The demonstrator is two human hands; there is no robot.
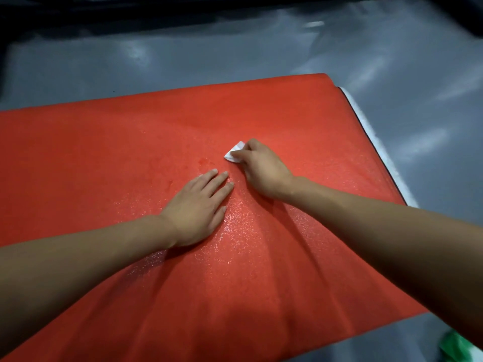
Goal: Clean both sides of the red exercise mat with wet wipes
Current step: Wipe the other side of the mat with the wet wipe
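The red exercise mat point(104, 152) lies flat on a grey floor and fills most of the view. Its surface shines wet around the middle. My left hand point(198, 205) rests flat on the mat with straight fingers, palm down. Just beyond it, my right hand point(258, 168) presses a small folded white wet wipe point(234, 154) onto the mat, with fingers curled over it. Most of the wipe is hidden under the fingers.
A white strip point(379, 142) runs along the mat's right edge. The glossy grey floor point(235, 53) surrounds the mat. A green and white object point(457, 347) sits at the bottom right corner. A dark edge point(183, 11) crosses the far top.
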